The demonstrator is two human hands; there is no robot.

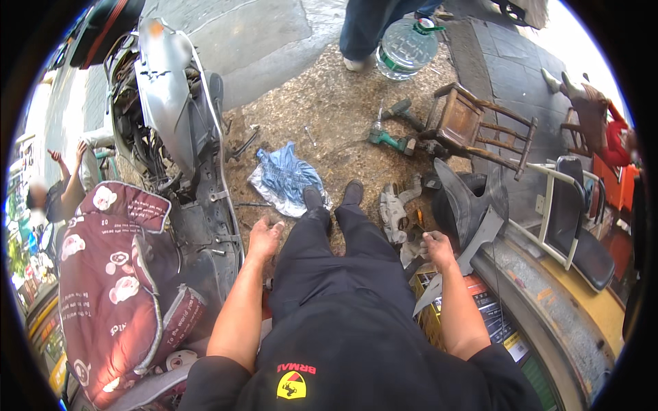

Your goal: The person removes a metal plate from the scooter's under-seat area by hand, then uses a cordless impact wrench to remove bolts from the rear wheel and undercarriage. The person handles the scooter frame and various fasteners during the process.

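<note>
My left hand (267, 236) hangs beside the opened scooter body (212, 205), fingers loosely bent and apart, with nothing visible in it. My right hand (436, 248) has its fingers curled closed; what they hold, if anything, is hidden. It is near grey plastic panels (456, 198) and a pair of grey sandals or gloves (394, 212). A blue cloth (284, 175) on white material lies just beyond my feet. Green cordless power tools (387, 140) lie farther right on the speckled ground.
A maroon padded cover (103, 288) drapes at left, near a person (65, 192). A wooden stool (466, 130) lies tipped at right, beside a black-padded chair (572, 219). Another person's legs (367, 27) stand ahead by a water jug (404, 51). A seated person (603, 130) is far right.
</note>
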